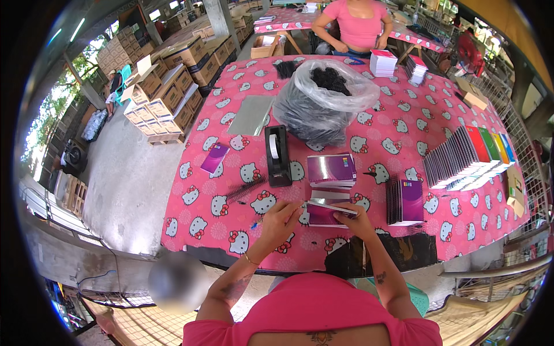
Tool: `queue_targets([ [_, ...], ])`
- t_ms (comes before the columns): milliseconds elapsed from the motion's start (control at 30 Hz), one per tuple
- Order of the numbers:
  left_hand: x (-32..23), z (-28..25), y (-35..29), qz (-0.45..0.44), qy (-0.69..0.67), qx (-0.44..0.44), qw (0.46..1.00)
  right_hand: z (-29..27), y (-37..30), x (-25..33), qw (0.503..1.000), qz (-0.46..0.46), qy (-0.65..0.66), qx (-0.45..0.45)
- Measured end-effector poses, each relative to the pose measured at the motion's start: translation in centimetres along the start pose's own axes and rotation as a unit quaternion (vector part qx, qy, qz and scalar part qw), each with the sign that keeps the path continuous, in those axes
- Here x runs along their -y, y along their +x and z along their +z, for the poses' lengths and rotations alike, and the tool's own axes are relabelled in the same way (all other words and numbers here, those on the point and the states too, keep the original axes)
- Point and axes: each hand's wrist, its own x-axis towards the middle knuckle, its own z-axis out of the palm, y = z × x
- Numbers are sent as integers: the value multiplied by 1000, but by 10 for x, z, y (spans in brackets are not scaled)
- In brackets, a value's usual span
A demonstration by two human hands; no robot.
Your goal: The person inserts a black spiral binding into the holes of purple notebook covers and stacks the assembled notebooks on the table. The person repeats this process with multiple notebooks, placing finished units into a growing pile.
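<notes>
A purple-covered notebook (323, 214) is gripped at its right edge by my right hand (358, 220), slightly raised over the pink table. My left hand (280, 224) is at the notebook's left edge with its fingers pinched together; what they hold is too small to make out. Just beyond the notebook lies a stack of purple notebooks (331, 169). Left of that stands a black tape dispenser (278, 158). Black spiral coils (247, 188) lie on the cloth beyond my left hand. Several purple spiral-bound notebooks (405, 202) stand together to the right of my right hand.
A clear plastic bag (326, 104) of black coils sits mid-table, with a clear sheet (251, 115) and a single purple notebook (215, 158) to its left. Coloured spiral notebooks (461, 158) line the right side. Across the pink patterned table (398, 124) a person (359, 26) stands near notebook stacks (383, 63).
</notes>
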Motion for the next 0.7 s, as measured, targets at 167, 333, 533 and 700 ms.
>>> queue_targets([
  [167, 1, 5, 3, -7, 13, -11, 1000, 2, 1, 1, 1000, 2, 9, -16],
  [333, 8, 4, 11, -21, 30, 26, 999, 3, 2, -2, 999, 4, 43, -13],
  [533, 21, 0, 25, -14, 47, 80, 996, 2, 1, 2, 1000, 0, 17, -21],
  [700, 30, 2, 30, 2, 31, 74, 997, 2, 0, 7, 1000, 4, 22, -9],
])
